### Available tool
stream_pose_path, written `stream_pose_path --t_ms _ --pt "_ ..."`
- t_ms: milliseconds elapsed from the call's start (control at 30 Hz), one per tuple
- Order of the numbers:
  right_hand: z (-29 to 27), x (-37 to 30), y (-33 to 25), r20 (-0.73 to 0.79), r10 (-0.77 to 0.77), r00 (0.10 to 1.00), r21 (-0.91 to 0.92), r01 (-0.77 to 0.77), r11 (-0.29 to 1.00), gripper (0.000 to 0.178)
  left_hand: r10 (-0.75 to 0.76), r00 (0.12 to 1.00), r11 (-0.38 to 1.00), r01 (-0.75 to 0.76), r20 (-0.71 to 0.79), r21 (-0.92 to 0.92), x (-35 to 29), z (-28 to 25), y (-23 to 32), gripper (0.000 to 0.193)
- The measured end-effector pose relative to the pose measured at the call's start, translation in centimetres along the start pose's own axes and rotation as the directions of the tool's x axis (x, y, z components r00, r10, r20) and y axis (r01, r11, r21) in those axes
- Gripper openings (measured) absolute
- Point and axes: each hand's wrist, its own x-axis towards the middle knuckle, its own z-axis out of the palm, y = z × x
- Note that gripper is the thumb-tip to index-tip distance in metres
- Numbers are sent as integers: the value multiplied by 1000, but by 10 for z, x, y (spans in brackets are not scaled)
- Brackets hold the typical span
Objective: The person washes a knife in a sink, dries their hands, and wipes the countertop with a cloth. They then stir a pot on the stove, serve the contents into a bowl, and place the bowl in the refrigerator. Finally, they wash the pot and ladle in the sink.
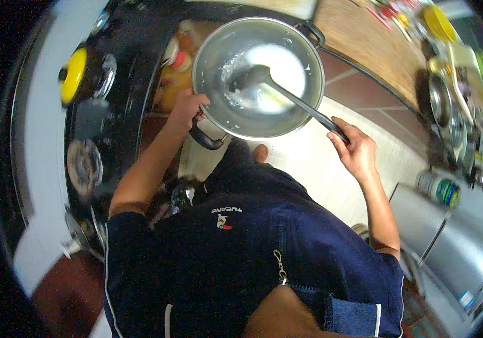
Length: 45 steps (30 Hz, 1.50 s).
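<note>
**Wide pot, one-sided grip**

The metal pot (216,70) sat in the upper middle of the frame, its mouth facing the camera, with whitish matter (278,63) inside; how much was liquid and how much glare could not be told. The left hand (187,110) had its fingers curled at the pot's left edge, where the lower-left black handle (206,138) met the wall. The right hand (358,151), right of centre, grasped the end of a long dark utensil (298,100), which crossed the rim with its head inside the pot.

The far handle (316,35), at the upper right, was unheld, and no support showed beneath the pot. If it was indeed carried by the left hand alone, a hard push of the utensil could have tipped it. Anything loose would then have slopped onto the pale floor (331,183) or the foot (260,153) just below the rim.
</note>
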Motion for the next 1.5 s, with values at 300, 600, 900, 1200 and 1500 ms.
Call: stream_pose_path --t_ms 300,600,900,1200,1500 --pt "81 -35 -78 -281 293 914 111 -272 956 34 -9 980 1000 3 200 28 16 -17 7 15" --pt "110 -44 -87 -293 382 877 217 -328 919 30 -12 938 999 -1 347 38 79 -1 14 10" --pt "63 -26 -50 -331 361 872 3 -381 924 29 33 951 994 -62 307 85 151 49 33 14" --pt "77 49 5 -303 555 775 438 -404 803 32 24 953 983 -77 303 165 175 82 45 13" --pt "27 3 17 -94 359 929 101 -350 931 32 13 976 960 -73 217 271 176 81 43 16"
